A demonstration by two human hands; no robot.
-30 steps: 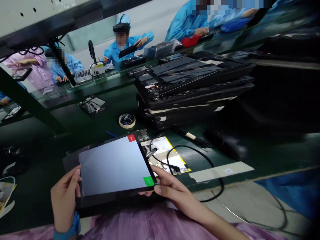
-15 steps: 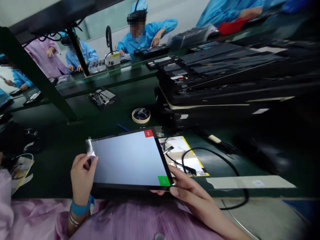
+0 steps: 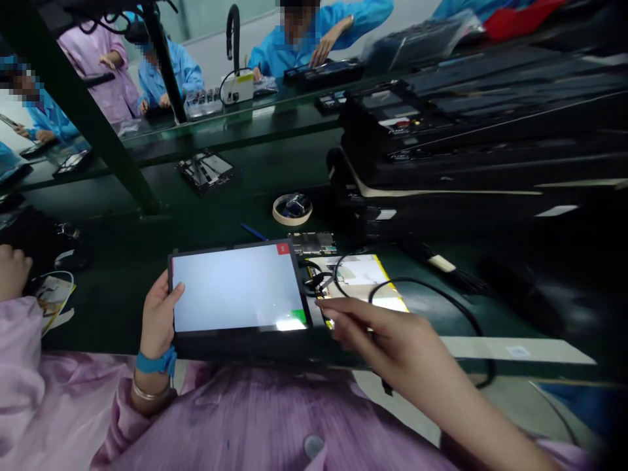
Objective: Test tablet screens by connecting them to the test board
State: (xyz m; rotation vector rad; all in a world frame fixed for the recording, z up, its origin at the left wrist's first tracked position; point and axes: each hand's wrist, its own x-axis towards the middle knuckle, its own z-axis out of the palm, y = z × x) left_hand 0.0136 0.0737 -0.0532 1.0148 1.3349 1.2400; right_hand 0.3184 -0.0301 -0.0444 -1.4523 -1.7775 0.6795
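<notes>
My left hand (image 3: 159, 311) grips the left edge of a black tablet (image 3: 235, 288), thumb on the front. The tablet's screen is lit white, with a small red square in its upper right corner and a green one at lower right. My right hand (image 3: 377, 327) is just beyond the tablet's right edge, thumb and fingertips pressed together; what is between them, if anything, I cannot make out. Under this hand lies a printed sheet with a yellow border (image 3: 363, 271). A black cable (image 3: 441, 294) loops over the sheet and passes behind the hand.
A roll of tape (image 3: 293, 209) with small items inside, a blue pen-like stick (image 3: 254, 231) and a circuit board (image 3: 313, 243) lie beyond the tablet. Black trays with tablet parts (image 3: 441, 190) are stacked at right. A green post (image 3: 98, 118) rises at left. Co-workers sit opposite; another person's hand (image 3: 14, 271) is at left.
My right hand has let go of the tablet's lower right corner and moved off its right edge. My left hand has gone from pinching clear film at the upper left corner to gripping the left edge.
</notes>
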